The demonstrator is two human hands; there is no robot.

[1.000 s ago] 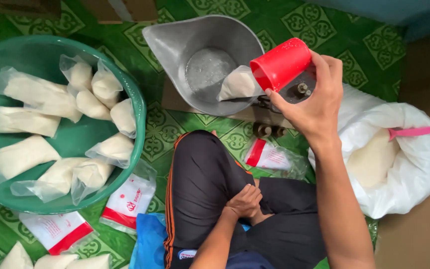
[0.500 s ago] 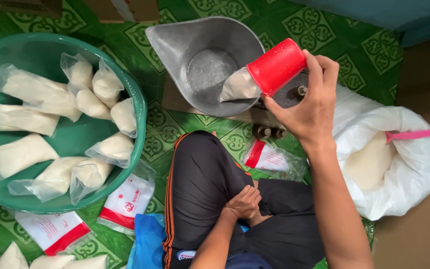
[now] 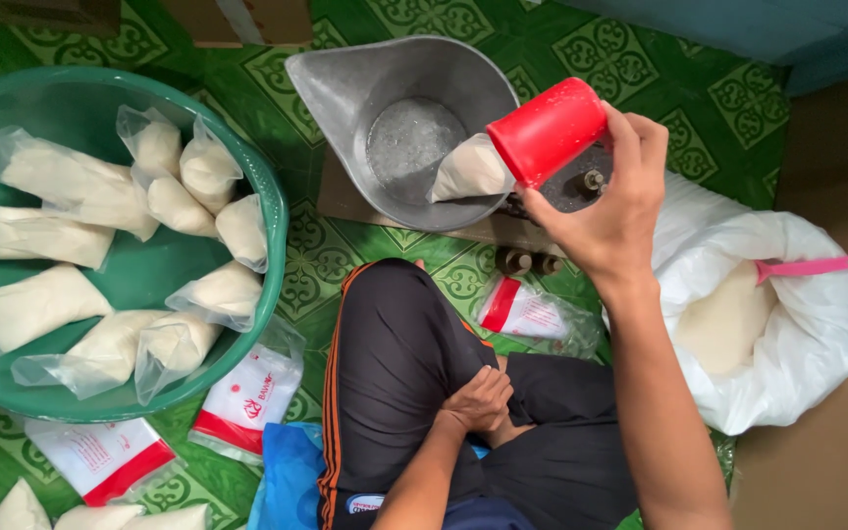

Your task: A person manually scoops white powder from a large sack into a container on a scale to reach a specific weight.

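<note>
My right hand (image 3: 609, 211) grips a red plastic cup (image 3: 548, 131), tipped on its side over a dented metal scale pan (image 3: 345, 88). A stream of white grain (image 3: 468, 170) pours from the cup into the pan. My left hand (image 3: 480, 398) rests on my lap against my black trousers (image 3: 395, 363), fingers curled loosely, holding nothing that I can see.
A green basin (image 3: 269, 211) at left holds several clear bags of white grain. A white sack (image 3: 787, 324) of grain with a pink scoop handle (image 3: 809, 265) stands at right. Red-and-white printed packets (image 3: 238, 397) lie on the green patterned mat. Brown cardboard (image 3: 826, 461) lies at the right edge.
My right hand has tipped the red cup a little further toward the pan and the grain keeps flowing out. My left hand has stayed on my lap.
</note>
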